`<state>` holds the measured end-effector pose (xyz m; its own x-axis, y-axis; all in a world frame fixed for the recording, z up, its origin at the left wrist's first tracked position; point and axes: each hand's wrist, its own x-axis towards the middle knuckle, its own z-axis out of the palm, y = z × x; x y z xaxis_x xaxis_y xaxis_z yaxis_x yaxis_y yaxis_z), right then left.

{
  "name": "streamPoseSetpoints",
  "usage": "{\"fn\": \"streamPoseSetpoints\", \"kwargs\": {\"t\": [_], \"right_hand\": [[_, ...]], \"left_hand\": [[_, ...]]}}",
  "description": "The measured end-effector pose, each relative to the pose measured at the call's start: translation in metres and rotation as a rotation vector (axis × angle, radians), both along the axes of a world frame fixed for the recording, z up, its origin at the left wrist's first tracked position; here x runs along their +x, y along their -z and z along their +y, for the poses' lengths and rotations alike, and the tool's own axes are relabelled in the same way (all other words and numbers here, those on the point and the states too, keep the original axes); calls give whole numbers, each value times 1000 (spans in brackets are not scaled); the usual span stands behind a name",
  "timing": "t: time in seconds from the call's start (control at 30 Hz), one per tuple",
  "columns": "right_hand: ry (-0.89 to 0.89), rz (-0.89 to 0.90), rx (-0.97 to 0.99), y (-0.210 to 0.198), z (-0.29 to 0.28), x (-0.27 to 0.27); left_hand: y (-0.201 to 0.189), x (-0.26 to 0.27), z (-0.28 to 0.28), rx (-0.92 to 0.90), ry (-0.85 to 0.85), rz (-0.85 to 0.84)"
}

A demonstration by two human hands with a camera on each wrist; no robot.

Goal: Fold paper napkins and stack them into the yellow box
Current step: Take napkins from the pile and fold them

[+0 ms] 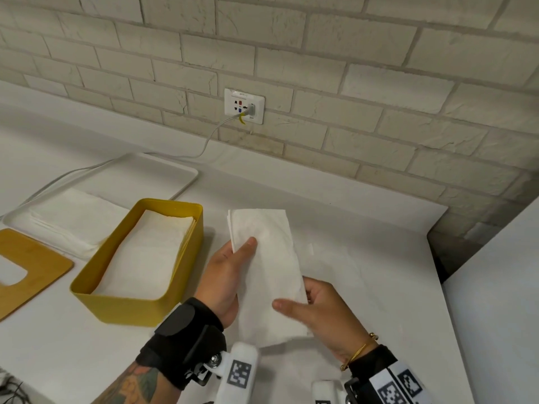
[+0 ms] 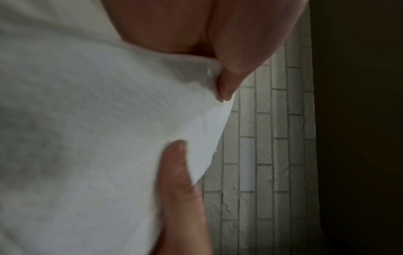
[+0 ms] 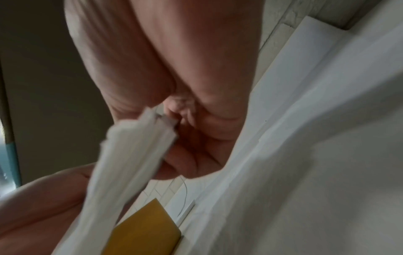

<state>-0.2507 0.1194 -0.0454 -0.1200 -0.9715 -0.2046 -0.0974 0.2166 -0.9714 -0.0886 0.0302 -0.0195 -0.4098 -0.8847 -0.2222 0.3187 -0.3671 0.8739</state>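
Observation:
A folded white napkin (image 1: 268, 272) is held above the table between both hands. My left hand (image 1: 224, 275) grips its left edge, thumb on top. My right hand (image 1: 318, 310) pinches its lower right edge, thumb across the paper. The left wrist view shows the napkin (image 2: 98, 138) between thumb and fingers. In the right wrist view the napkin's layered edge (image 3: 130, 151) is pinched. The yellow box (image 1: 186, 258) stands to the left, with folded napkins (image 1: 145, 252) stacked inside. It also shows in the right wrist view as a yellow box (image 3: 144, 229).
A white tray (image 1: 163, 170) behind the box carries a pile of unfolded napkins (image 1: 73, 220). A wooden lid (image 1: 32, 263) with a slot lies at far left. A cable (image 1: 210, 138) runs from the wall socket (image 1: 244, 105). The table edge (image 1: 437, 275) drops off at right.

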Motion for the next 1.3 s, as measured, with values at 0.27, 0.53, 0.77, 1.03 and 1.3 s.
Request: {"fn": "streamPoseSetpoints", "kwargs": {"t": [0.27, 0.53, 0.77, 1.03, 1.3], "right_hand": [[67, 443, 163, -11, 7, -60], [314, 787, 498, 3, -3, -135], [228, 780, 478, 8, -8, -126], [397, 273, 94, -2, 3, -131], [310, -41, 25, -8, 6, -135]], "left_hand": [[4, 16, -8, 15, -82, 14], [17, 22, -3, 59, -96, 3], [20, 24, 1, 73, -92, 3], [25, 29, 2, 78, -104, -22], [25, 28, 1, 60, -88, -69]]}}
